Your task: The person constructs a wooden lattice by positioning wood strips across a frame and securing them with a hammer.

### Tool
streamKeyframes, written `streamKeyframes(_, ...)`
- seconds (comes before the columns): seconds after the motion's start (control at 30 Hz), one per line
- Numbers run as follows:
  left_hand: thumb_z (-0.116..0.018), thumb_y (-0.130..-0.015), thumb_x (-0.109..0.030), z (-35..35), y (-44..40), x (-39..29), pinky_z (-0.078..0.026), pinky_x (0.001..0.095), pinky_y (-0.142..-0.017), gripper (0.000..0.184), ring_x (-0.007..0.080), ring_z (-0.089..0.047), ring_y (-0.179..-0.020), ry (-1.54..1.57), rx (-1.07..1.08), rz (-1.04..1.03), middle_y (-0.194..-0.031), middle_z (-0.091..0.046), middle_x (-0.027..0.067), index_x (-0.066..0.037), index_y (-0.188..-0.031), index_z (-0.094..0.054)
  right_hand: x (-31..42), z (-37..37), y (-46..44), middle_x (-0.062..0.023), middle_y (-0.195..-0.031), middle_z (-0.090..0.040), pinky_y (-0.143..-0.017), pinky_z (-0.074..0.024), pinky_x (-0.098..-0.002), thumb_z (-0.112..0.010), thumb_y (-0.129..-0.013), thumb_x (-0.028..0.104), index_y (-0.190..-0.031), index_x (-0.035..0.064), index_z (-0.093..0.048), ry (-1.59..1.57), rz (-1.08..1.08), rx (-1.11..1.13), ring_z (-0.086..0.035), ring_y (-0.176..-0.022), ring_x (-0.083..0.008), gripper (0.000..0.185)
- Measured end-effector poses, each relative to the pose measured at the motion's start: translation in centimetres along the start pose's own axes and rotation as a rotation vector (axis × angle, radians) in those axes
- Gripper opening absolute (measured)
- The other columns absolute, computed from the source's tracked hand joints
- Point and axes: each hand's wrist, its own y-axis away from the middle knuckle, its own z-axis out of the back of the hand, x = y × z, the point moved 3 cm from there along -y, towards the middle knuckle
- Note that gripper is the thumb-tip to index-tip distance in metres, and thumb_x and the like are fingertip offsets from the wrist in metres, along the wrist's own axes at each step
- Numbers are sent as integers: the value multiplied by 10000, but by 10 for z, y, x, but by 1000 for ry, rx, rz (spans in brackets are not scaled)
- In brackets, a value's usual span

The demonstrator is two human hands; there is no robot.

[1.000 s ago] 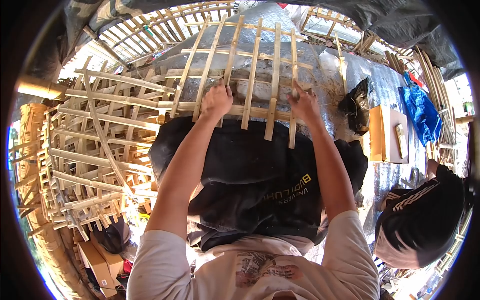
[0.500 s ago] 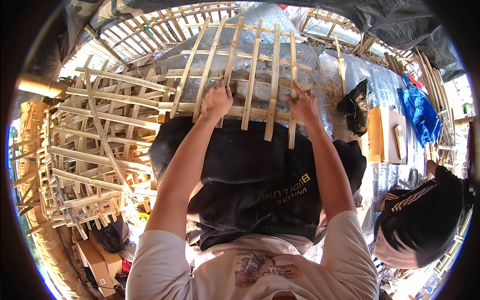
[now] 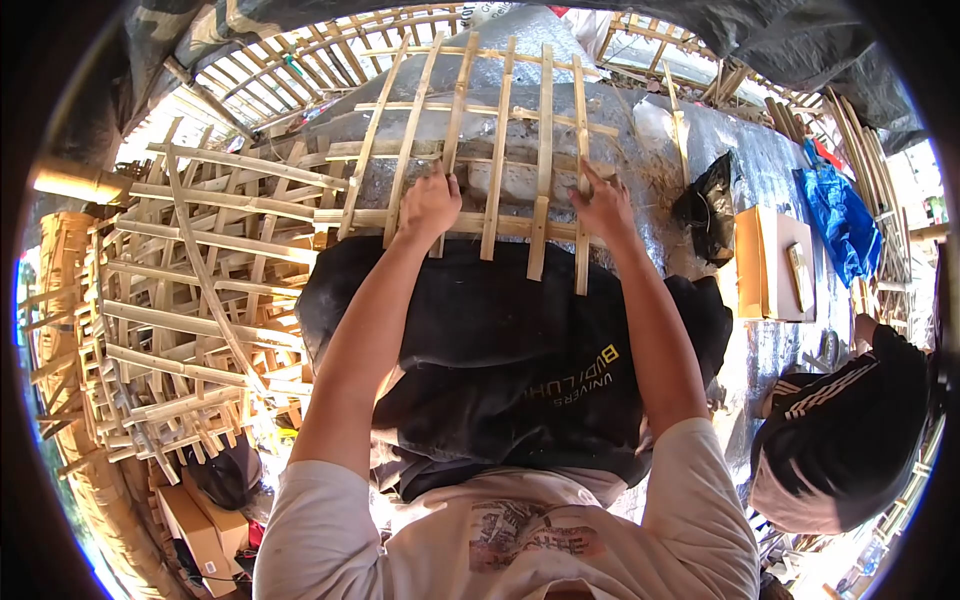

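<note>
A lattice of split bamboo slats (image 3: pixel 545 150) lies in front of me, its long slats crossed by thinner strips. Near the third long slat, my left hand (image 3: pixel 430 205) is closed on the lattice at a cross strip, fingertips partly hidden. My right hand (image 3: pixel 606 208) grips the rightmost long slat, with thumb and index finger on either side of it. The slats' near ends reach over the black cloth (image 3: pixel 470 310) with yellow lettering across my lap. Behind the lattice, a pale block (image 3: pixel 510 183) shows between the slats.
Stacked bamboo lattices (image 3: pixel 200 290) fill the left side. At right are a black plastic bag (image 3: pixel 708 210), a cardboard box (image 3: pixel 775 265) with a bamboo piece on it, and a blue bag (image 3: pixel 840 225). Another person (image 3: pixel 845 430) in a dark striped top sits at lower right.
The lattice has shifted very slightly left in view. Both hands stay at nearly the same places on it.
</note>
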Motion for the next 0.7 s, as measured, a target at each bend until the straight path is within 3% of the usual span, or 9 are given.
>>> streamKeyframes(0.7,-454,-989,-301,4,2,-4,-543,539,-851,391,453,-667,-943,-22,39,22,-1010,-676,266,-2,-1234,-512,-4,-5,-3,-297,-1465,-405,-1093,-396,-524,-622,-904,490,-1503,386,-375,26,-2,20,-371,-1373,-491,656)
